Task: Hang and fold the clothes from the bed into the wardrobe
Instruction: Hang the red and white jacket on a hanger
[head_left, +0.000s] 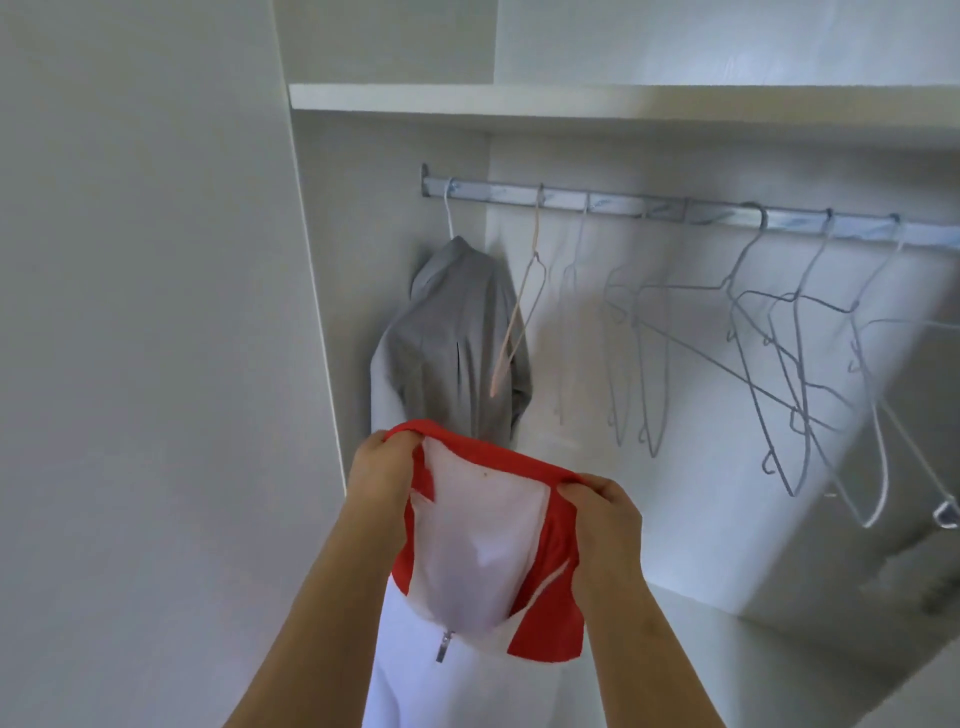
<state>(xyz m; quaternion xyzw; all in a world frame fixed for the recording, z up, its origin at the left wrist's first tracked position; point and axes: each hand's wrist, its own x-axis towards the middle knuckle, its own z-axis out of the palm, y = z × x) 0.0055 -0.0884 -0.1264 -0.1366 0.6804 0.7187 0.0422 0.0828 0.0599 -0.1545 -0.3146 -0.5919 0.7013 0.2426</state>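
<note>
Both hands, L & R, pinch the red-white jacket collar, lower centre. Grey garment hangs on rail, w/ empty hangers at right.

Red-and-white zip jacket (collar stretched wide) hangs upright before the wardrobe.

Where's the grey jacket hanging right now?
In the head view, the grey jacket hangs at the left end of the rail, beside the pink hanger.
</note>
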